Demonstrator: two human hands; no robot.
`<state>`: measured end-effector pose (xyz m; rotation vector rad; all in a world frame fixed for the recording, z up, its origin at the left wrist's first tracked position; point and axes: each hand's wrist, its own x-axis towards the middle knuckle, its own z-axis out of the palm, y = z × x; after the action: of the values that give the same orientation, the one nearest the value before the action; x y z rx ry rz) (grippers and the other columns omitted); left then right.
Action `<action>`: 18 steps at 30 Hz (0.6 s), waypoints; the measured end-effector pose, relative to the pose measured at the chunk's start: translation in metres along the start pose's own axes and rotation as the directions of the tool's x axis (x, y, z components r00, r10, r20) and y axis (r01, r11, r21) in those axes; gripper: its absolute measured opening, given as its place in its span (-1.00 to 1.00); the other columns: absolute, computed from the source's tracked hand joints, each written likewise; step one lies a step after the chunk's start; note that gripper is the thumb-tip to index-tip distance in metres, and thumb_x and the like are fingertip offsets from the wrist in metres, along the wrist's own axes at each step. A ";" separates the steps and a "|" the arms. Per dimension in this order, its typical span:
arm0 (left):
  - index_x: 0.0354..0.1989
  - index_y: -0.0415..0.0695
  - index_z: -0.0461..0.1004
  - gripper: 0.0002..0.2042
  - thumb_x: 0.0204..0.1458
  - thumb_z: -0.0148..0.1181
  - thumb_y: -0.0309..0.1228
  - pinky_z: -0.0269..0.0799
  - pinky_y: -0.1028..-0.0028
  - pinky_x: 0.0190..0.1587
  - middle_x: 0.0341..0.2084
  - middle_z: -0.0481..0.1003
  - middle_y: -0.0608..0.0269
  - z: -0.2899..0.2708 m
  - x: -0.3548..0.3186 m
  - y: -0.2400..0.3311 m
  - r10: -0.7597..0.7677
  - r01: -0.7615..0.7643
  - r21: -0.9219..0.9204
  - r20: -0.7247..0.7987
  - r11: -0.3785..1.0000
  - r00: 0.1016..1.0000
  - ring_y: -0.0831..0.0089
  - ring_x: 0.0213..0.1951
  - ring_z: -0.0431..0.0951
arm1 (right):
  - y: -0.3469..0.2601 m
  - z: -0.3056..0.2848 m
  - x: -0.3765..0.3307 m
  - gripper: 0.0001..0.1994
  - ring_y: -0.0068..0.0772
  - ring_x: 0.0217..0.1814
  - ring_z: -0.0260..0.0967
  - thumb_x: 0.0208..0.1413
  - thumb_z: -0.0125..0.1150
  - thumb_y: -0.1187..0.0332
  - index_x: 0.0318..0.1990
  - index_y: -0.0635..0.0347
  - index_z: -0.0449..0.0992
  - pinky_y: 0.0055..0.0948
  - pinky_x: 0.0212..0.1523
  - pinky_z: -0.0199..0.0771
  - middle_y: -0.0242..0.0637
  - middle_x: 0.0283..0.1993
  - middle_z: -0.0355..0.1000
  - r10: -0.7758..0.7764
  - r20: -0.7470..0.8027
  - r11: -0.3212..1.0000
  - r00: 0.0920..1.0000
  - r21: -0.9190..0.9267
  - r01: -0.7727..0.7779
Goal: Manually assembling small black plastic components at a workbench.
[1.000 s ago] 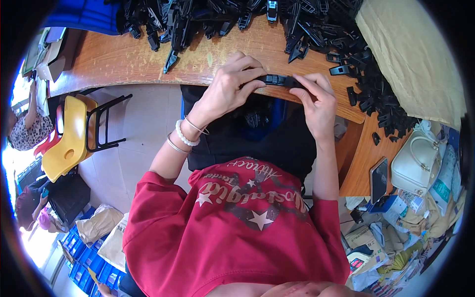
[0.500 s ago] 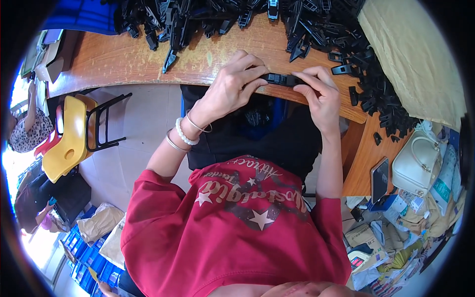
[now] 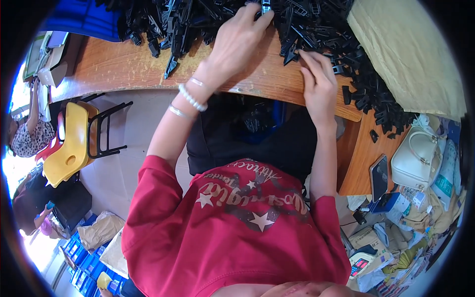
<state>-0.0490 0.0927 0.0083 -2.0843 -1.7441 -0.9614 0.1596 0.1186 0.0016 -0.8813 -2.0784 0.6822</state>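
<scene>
Two hands at a heap of black plastic parts on a wooden bench.

The left hand (image 3: 237, 42) reaches into the pile (image 3: 208, 20), fingertips pinching what looks like one small black piece (image 3: 265, 7). The right hand (image 3: 319, 84) rests at the bench edge (image 3: 123, 69), fingers loosely curled, apparently holding nothing.

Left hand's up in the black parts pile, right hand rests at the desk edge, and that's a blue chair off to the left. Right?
Not quite: the chair is yellow, not blue, as the head view shows. The rest holds: the left hand reaches into the pile of black parts, and the right hand rests at the edge of the desk.
</scene>
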 end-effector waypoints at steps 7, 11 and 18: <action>-0.15 -0.18 0.47 -0.71 -0.13 0.16 -0.50 0.46 0.45 -0.16 -0.20 0.35 0.15 0.009 0.007 -0.016 0.254 -0.279 0.229 0.133 0.933 0.958 0.30 -0.17 0.44 | 0.008 0.004 0.005 -0.83 -0.11 -0.17 0.39 0.02 0.24 0.57 -0.19 0.34 0.56 -0.28 -0.12 0.39 -0.17 -0.22 0.43 -0.085 0.036 0.949 0.996 -0.300 0.092; -0.10 -0.16 0.45 -0.65 -0.14 0.22 -0.49 0.46 0.39 -0.17 -0.19 0.34 0.13 -0.005 -0.018 0.000 0.186 -0.204 0.062 0.225 0.977 0.956 0.25 -0.16 0.44 | 0.005 0.003 -0.002 -0.91 -0.12 -0.20 0.39 0.05 0.25 0.50 -0.32 0.36 0.54 -0.23 -0.17 0.40 -0.17 -0.28 0.40 -0.010 0.015 0.961 1.000 -0.276 0.014; -0.09 -0.20 0.41 -0.71 0.00 0.21 -0.43 0.46 0.26 -0.12 -0.15 0.39 0.00 -0.022 -0.044 0.022 0.050 -0.019 -0.172 0.176 0.985 0.983 0.11 -0.13 0.45 | 0.008 0.024 0.013 -0.83 -0.10 -0.22 0.39 0.10 0.25 0.38 -0.25 0.32 0.54 -0.21 -0.20 0.40 -0.14 -0.28 0.40 0.012 -0.108 0.951 0.994 -0.307 -0.045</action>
<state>-0.0384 0.0402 0.0014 -2.3680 -1.7582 -0.9692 0.1367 0.1296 -0.0114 -1.0979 -2.1125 0.3184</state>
